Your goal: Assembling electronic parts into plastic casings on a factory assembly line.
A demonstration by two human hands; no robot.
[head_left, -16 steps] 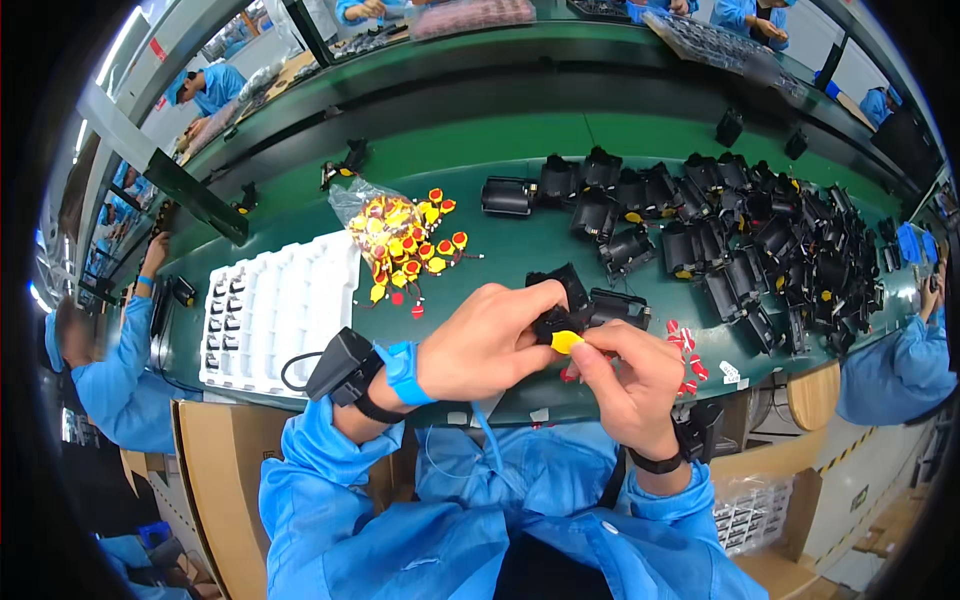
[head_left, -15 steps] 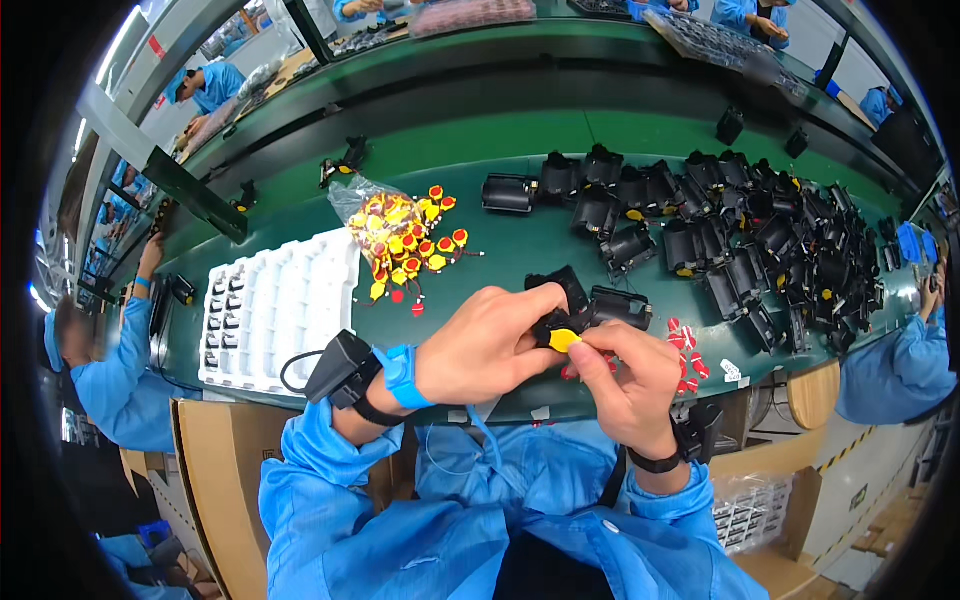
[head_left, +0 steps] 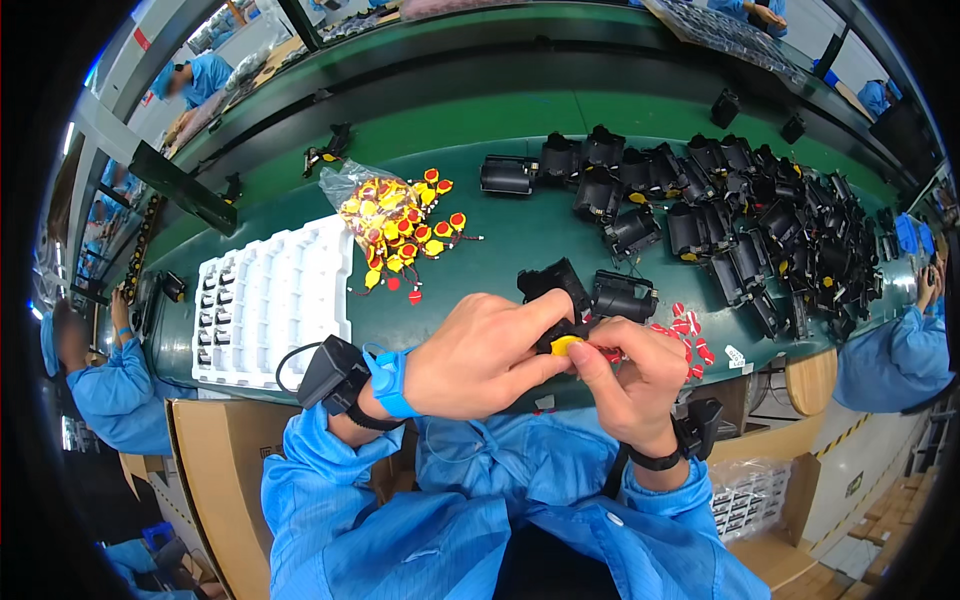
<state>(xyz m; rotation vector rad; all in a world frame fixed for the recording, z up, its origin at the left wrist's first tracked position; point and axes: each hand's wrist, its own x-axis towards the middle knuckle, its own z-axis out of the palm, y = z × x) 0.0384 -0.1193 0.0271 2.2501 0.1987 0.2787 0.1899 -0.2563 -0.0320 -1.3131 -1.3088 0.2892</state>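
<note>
Both of my hands meet over the near middle of the table. My left hand (head_left: 480, 355) is closed on a black plastic part, mostly hidden by its fingers. At that part is a small yellow disc (head_left: 567, 345), which my right hand (head_left: 635, 385) pinches between thumb and fingers. Just beyond my fingers are a black housing (head_left: 550, 284) and another black housing (head_left: 623, 295); whether the nearer one belongs to the held part I cannot tell. Beside my right hand lie several red-and-white pieces (head_left: 690, 335).
A white tray (head_left: 300, 290) holding several small dark parts lies left. Yellow-and-red discs with wires (head_left: 405, 235) spill from a clear bag (head_left: 340, 185). Black housings (head_left: 740, 215) heap up on the right. A cardboard box (head_left: 215, 480) stands below the table edge; co-workers sit at both sides.
The view has shifted slightly. My hands stay together at the held part, and the yellow disc shows at a slightly different angle. The left co-worker's raised arm has come down.
</note>
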